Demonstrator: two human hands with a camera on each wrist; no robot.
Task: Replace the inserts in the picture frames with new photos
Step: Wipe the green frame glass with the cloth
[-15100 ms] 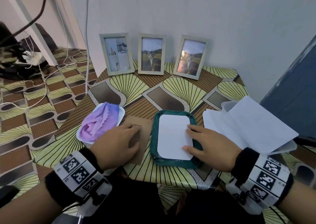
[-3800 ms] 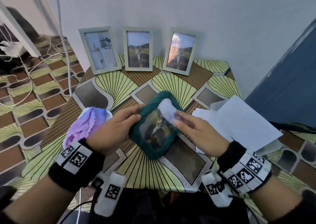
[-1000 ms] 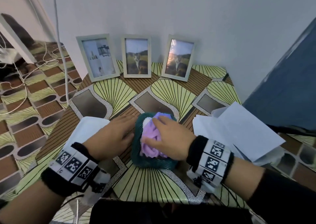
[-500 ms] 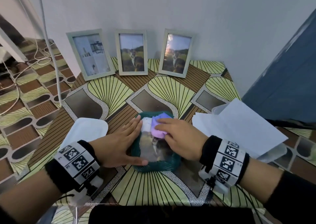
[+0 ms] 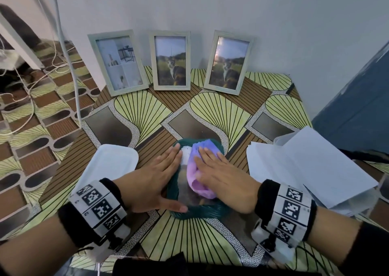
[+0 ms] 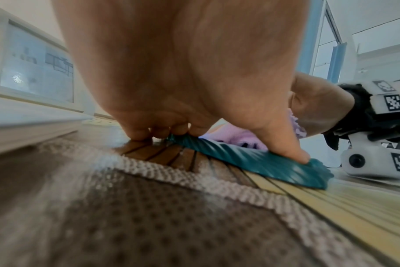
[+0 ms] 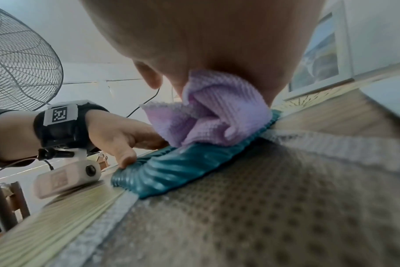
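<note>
A teal ribbed picture frame [image 5: 197,211] lies flat near the table's front edge, with a dark animal photo under its glass. My left hand [image 5: 155,176] lies flat along its left rim, fingers straight, thumb pressing the near corner [image 6: 295,153]. My right hand [image 5: 223,179] presses a bunched purple cloth [image 5: 196,166] onto the glass with straight fingers. The right wrist view shows the cloth [image 7: 212,112] squeezed under my palm against the teal frame [image 7: 171,173]. Most of the photo is hidden by the cloth and hands.
Three pale wooden frames lean on the back wall: an interior photo [image 5: 119,61] and two animal photos [image 5: 170,60] [image 5: 228,61]. A white tray [image 5: 111,164] sits left of my left hand. Loose white sheets [image 5: 294,166] lie at the right. Cables hang at the left.
My right hand has slid the purple cloth from the far end of the glass back toward me. My left hand stays pressed on the frame's left rim.
</note>
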